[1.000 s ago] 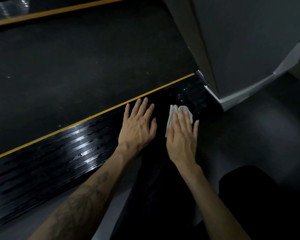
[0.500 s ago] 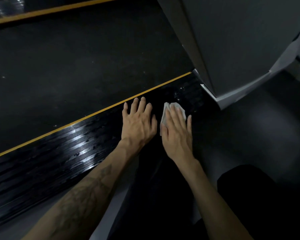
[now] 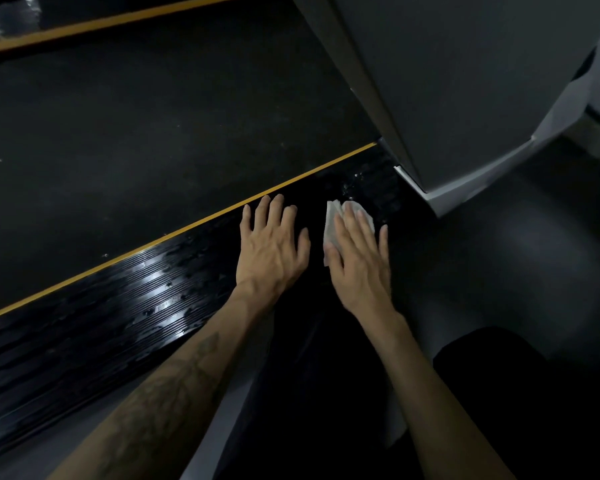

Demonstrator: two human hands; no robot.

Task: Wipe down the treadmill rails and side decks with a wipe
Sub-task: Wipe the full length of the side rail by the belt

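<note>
R hand [image 3: 359, 261] flat, fingers straight, pressing wipe [image 3: 332, 223] onto side deck [image 3: 125, 306] near grey upright [image 3: 465, 98]. L hand [image 3: 272, 247] flat on deck beside it, released, holding nothing.

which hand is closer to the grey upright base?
Right. The right hand presses the wipe flat on the side deck, just short of the upright base. The left hand lies flat on the deck beside it, farther away.
</note>
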